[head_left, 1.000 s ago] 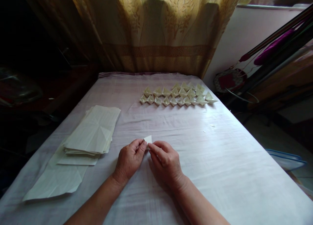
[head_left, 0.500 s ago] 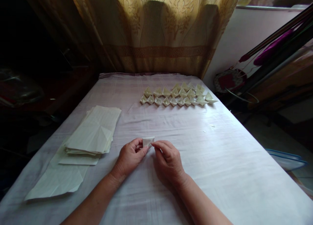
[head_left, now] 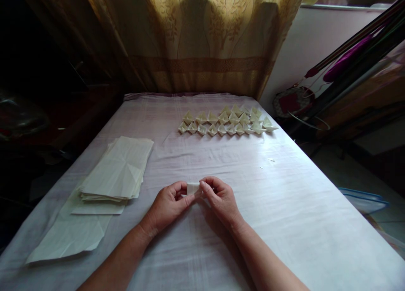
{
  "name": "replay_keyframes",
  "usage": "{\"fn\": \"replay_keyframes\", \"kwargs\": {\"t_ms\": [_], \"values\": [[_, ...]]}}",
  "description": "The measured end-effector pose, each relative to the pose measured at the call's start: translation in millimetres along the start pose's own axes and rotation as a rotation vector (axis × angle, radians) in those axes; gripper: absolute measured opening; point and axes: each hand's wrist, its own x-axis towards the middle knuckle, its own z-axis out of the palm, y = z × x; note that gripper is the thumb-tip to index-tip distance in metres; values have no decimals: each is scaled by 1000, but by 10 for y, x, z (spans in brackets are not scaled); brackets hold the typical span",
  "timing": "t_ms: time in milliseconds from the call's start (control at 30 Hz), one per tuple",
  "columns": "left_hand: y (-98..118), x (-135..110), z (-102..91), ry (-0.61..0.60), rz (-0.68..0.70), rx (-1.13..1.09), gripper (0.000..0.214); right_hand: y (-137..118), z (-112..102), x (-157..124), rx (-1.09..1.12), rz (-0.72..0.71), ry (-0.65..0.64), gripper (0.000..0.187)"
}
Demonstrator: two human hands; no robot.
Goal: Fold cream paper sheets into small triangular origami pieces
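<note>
A small folded piece of paper (head_left: 193, 188), whitish and roughly rectangular, is held just above the cloth between both hands. My left hand (head_left: 171, 201) pinches its left side, thumb in front and fingers behind. At its right end, my right hand (head_left: 219, 198) is closed with thumb and forefinger on the paper's edge. Farther back stand several folded paper boats (head_left: 222, 118) in uneven rows. To the left of my hands lies a stack of paper sheets (head_left: 117, 168), the top one creased, over a longer loose sheet (head_left: 69, 236).
A pale checked cloth (head_left: 284, 223) covers the table. Small paper scraps (head_left: 271, 159) lie right of centre. A gold curtain (head_left: 196, 42) hangs behind the far edge. Beyond the right edge are a bag (head_left: 292, 101) and a blue-rimmed clear item (head_left: 363, 200).
My right thumb and forefinger have closed on the right end of the folded paper, which now looks more squarely rectangular. The whole view has shifted slightly.
</note>
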Motion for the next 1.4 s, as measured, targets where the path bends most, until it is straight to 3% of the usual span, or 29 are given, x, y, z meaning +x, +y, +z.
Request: {"fn": "replay_keyframes", "kwargs": {"t_ms": [267, 500, 767, 967, 1400], "values": [[34, -8, -29, -82, -65, -12, 50, -31, -25, 30, 112, 125, -65, 30], [118, -17, -26, -137, -125, -12, 43, -70, -39, 26, 167, 164, -120, 32], [92, -5, -22, -82, -178, -37, 47, -52, -16, 36, 184, 164, -148, 39], [49, 6, -25, -12, -167, -71, 49, -3, -15, 4, 84, 117, -211, 29], [17, 0, 13, -42, -137, -95, 42, -31, 23, -23, -20, 159, -191, 21]]}}
